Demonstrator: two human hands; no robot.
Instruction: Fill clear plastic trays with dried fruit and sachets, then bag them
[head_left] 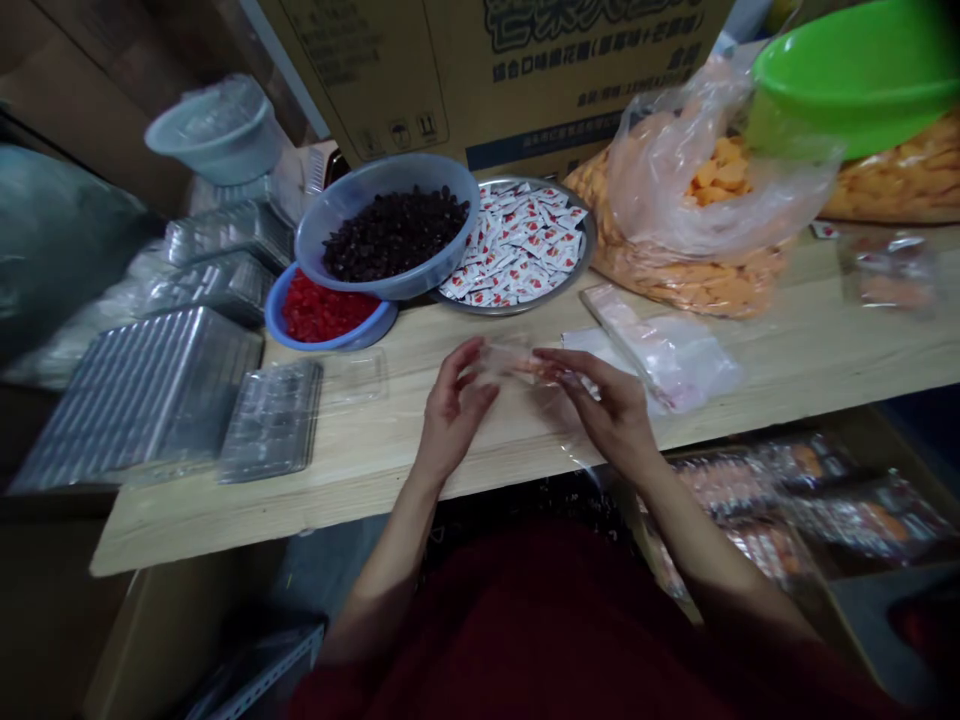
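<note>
Behind both pinching hands, left hand [450, 415] and right hand [611, 410] gripping a clear pouch [517, 365] (contents blurred), bowls hold sweets.

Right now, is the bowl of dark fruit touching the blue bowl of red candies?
Touching. The head view shows the bowl of dark fruit resting on the rim of the blue bowl.

Pale matt wooden tabletop [787, 360] with visible grain; glossy clear plastic tray stacks [142, 395]; translucent blue plastic bowl [330, 225]; shiny metal dish [581, 262]; thin crinkled clear plastic bag [697, 190]; matt brown cardboard carton [420, 70]; smooth green plastic basin [855, 75].
</note>
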